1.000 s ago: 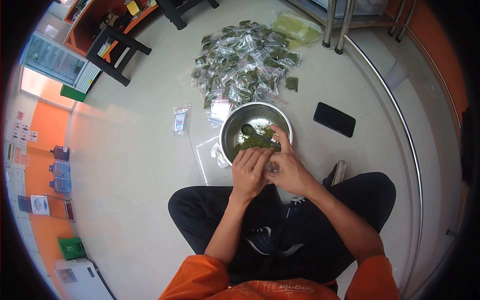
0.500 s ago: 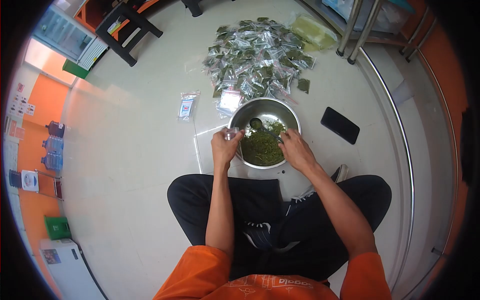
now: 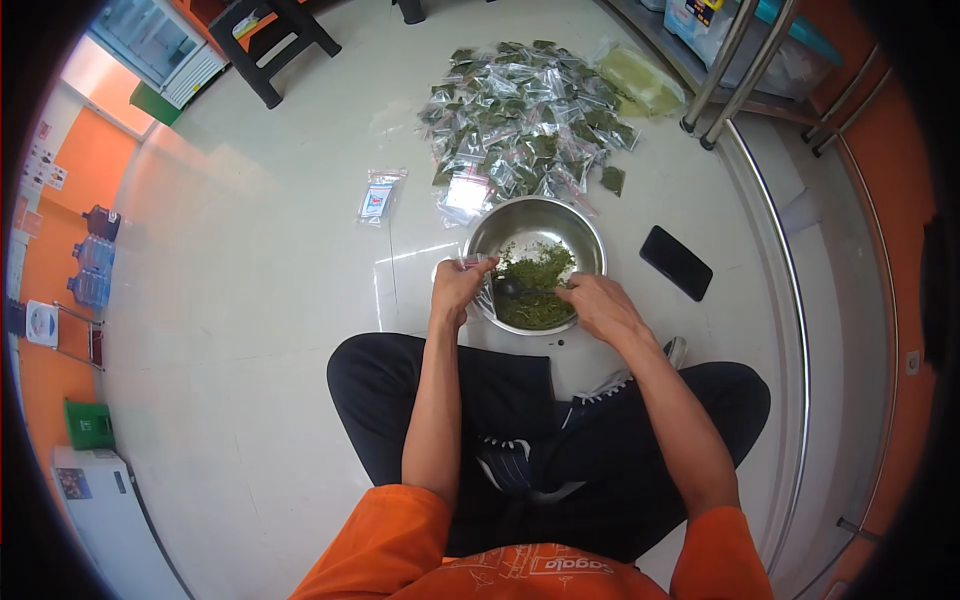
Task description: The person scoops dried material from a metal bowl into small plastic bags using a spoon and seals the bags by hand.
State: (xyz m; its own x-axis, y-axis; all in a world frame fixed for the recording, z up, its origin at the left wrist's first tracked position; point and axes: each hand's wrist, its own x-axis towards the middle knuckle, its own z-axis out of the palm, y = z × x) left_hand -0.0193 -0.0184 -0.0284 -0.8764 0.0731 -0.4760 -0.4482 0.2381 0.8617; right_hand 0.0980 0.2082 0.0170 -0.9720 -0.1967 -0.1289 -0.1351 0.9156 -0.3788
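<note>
A steel bowl (image 3: 590,228) stands on the floor before my crossed legs, with chopped green leaves (image 3: 540,305) heaped in it. My left hand (image 3: 460,287) is closed on a small clear plastic bag (image 3: 486,297) at the bowl's left rim. From the right, my right hand (image 3: 598,305) grips the handle of a dark spoon (image 3: 511,288). The spoon's bowl is low over the leaves, close to the bag. Whether its tip is inside the bag I cannot tell.
Beyond the bowl lies a large pile of filled clear bags (image 3: 530,120), beside a yellowish plastic package (image 3: 640,80). A pack of small bags (image 3: 378,198) lies at left, a black phone (image 3: 677,262) at right. Metal rails (image 3: 785,250) run along the right, and a dark stool (image 3: 275,45) stands far left.
The spoon has turned and moved down, its bowl now nearer the bag in my left hand. The bag hangs lower and shows more clearly. My view has shifted slightly.
</note>
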